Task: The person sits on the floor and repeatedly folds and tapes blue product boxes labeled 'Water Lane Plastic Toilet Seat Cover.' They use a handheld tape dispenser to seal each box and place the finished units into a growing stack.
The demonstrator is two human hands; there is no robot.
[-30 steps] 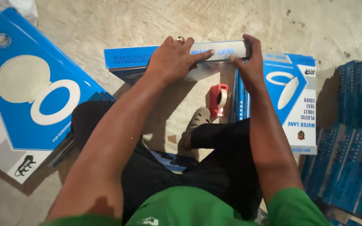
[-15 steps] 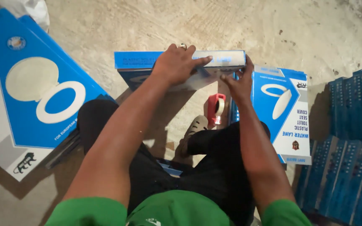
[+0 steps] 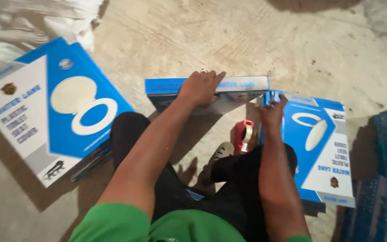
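My left hand (image 3: 201, 86) pressed flat, grip released, atop the blue box (image 3: 240, 85), right hand (image 3: 272, 110) clenched on its right end, red tape dispenser (image 3: 243, 136) just below the box

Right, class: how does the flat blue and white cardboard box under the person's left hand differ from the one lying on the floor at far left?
The blue and white box under the left hand stands on edge, showing only its narrow side; the far-left box lies flat, showing its broad printed face. The first is pressed by a hand, the second untouched. Both share blue and white colouring.
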